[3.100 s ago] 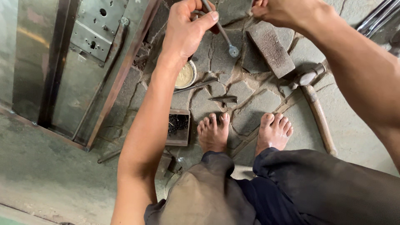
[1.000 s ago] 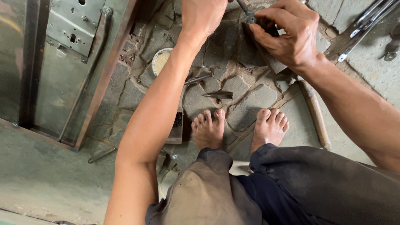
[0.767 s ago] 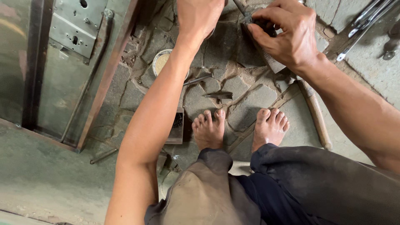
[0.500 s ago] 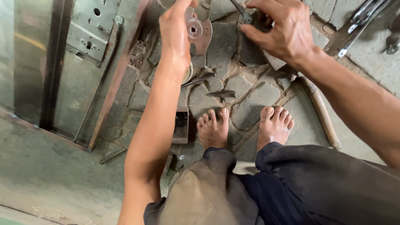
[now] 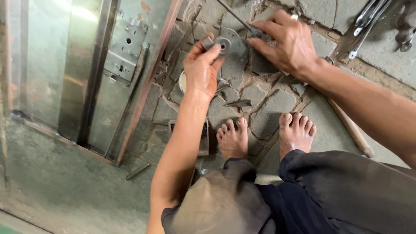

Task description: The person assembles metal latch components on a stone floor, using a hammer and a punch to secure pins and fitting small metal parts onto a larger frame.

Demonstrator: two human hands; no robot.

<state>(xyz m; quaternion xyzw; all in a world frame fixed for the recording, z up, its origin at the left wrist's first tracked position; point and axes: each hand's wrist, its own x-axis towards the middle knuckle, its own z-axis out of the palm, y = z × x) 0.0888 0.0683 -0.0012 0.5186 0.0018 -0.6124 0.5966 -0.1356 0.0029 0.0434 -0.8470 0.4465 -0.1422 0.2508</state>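
Metal disc (image 5: 228, 42) pinched by left hand (image 5: 201, 69) | right hand (image 5: 288, 45) clamped on rod (image 5: 234, 16)

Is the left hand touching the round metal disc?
Touching. The head view shows the left hand pinching the round metal disc by its edge, thumb and fingertips on it, lifted off the stone floor.

A person squats on a stone floor (image 5: 268, 104), two bare feet (image 5: 264, 136) near the middle. Just beyond the feet, the left hand (image 5: 201, 71) pinches a round metal disc (image 5: 229, 43) — the right hand (image 5: 288, 45) lies just to its right. A metal door panel (image 5: 86, 73) lies far left; wrenches (image 5: 368, 19) far right.
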